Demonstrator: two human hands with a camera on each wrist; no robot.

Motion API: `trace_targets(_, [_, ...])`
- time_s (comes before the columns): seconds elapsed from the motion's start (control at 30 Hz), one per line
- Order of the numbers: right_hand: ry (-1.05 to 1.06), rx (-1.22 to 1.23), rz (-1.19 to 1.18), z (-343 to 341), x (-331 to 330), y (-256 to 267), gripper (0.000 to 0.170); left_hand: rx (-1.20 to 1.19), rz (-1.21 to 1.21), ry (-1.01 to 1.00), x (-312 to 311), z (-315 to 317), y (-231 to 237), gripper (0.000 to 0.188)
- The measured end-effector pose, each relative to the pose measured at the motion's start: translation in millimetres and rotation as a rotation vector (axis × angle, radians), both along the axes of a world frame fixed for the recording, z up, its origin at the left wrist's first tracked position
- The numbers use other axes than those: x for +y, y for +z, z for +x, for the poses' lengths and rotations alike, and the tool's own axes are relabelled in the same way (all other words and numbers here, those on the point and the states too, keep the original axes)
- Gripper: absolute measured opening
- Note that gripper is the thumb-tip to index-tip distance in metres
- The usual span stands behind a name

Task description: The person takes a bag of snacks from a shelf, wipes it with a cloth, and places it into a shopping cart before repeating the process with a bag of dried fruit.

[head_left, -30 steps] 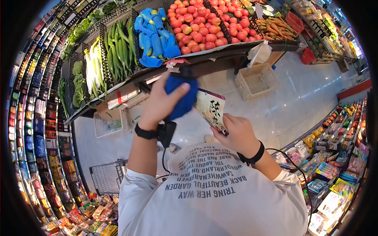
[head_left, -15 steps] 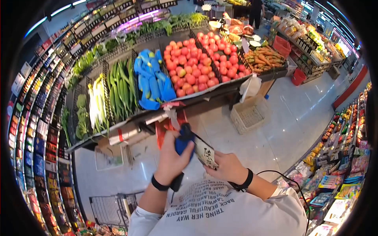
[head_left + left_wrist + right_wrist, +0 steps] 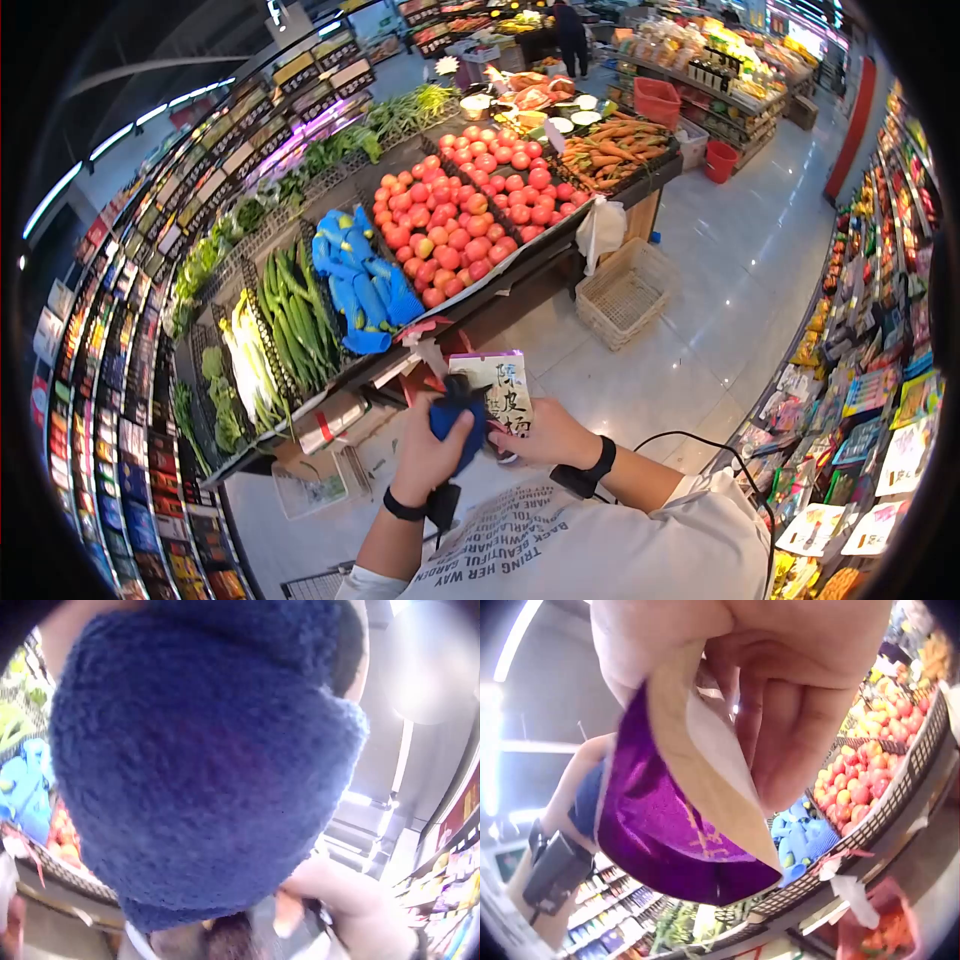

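In the head view my left hand (image 3: 424,456) grips a folded dark blue cloth (image 3: 455,432), the thumb laid across its front. Up close in the left wrist view, that fuzzy blue cloth (image 3: 202,765) fills most of the picture and hides the fingers behind it. Beside it, my right hand (image 3: 562,434) pinches a cream packet (image 3: 508,376) by its side, thumb against the front. Large black Chinese characters run down the packet's face. Seen from the right wrist, the packet's purple end (image 3: 667,817) points away from the curled fingers (image 3: 802,727). Cloth and packet overlap in the head view.
Ahead stands a produce stand with tomatoes (image 3: 440,235), blue-netted produce (image 3: 360,280), cucumbers (image 3: 295,310) and carrots (image 3: 615,150). A white plastic crate (image 3: 625,290) sits on the floor below. Packed snack shelves (image 3: 860,400) line the right, and a person (image 3: 571,38) stands far back.
The head view has tilted upward, showing more of the store. Cloth and packet sit lower in view, and the packet has turned from slanted to upright, its front more visible. Both hands keep their holds.
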State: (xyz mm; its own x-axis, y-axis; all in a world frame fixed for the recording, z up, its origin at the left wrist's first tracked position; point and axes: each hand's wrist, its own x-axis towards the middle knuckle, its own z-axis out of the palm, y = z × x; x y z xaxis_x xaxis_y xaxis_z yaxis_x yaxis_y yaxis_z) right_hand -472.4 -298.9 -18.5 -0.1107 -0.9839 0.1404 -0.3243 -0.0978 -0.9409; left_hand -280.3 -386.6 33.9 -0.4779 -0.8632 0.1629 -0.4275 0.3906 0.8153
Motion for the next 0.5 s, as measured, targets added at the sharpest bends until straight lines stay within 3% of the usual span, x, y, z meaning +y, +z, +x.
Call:
trace_targets(0.07, [0.032, -0.410, 0.097, -6.6, 2.3, -5.3, 0.020, -0.072, -0.030, -0.067, 16.2, -17.6, 9.2, 0.037])
trace_targets(0.17, [-0.101, -0.501, -0.075, -22.0, 2.3, -14.5, 0.018, -0.038, 0.073, -0.035, 4.0, -30.2, -12.9, 0.036])
trace_targets(0.2, [-0.047, -0.663, 0.047, -30.2, 6.5, -18.2, 0.030, -0.007, 0.102, -0.032, 2.6, -34.7, -18.1, 0.035])
trace_targets(0.23, [-0.055, -0.677, 0.052, -34.0, 7.8, -23.8, 0.030, -0.021, 0.110, -0.038, 0.1, -38.1, -26.5, 0.035])
trace_targets(0.3, [-0.004, -0.750, 0.004, -41.2, 11.6, -37.7, 0.051, 0.054, 0.285, -0.003, 0.9, -46.8, -47.5, 0.034])
trace_targets(0.33, [0.269, -0.773, -0.003, -54.3, 16.0, -8.6, 0.066, 0.058, 0.352, 0.027, 3.8, -48.6, -52.9, 0.033])
trace_targets(0.37, [0.269, -0.782, -0.003, -57.9, 14.9, -14.0, 0.066, 0.049, 0.353, 0.029, 7.4, -55.3, -53.6, 0.033])
trace_targets(0.43, [0.194, -0.221, -0.213, -60.2, 12.3, -31.9, 0.073, 0.253, 0.632, 0.100, 17.0, -68.7, -47.8, 0.033])
trace_targets(0.5, [0.274, -0.320, -0.153, -60.9, 14.5, -40.2, 0.079, 0.309, 0.754, 0.125, 17.0, -74.7, -41.2, 0.033])
